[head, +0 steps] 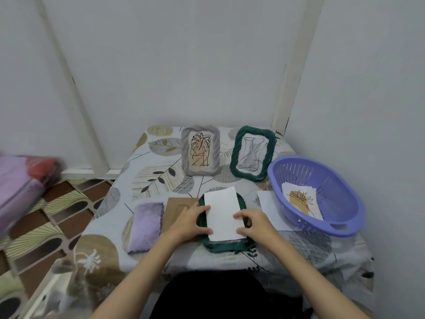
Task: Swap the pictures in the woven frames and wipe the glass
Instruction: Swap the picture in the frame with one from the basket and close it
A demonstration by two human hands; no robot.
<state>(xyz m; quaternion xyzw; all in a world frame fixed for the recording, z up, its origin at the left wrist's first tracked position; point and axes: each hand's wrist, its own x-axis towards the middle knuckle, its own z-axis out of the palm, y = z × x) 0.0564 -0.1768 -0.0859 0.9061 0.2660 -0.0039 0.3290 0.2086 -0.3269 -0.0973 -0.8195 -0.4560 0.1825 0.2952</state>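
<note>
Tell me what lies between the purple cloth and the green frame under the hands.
In the head view, a brown cardboard backing board lies flat between the purple cloth and the green frame, partly under the left hand.

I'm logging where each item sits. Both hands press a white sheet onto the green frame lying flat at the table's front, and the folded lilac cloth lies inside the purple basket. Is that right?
Not quite. The head view shows the folded lilac cloth lying on the tablecloth, left of the brown backing board, not in the purple basket, which holds picture sheets. The rest holds: left hand and right hand press the white sheet onto the flat green frame.
</note>
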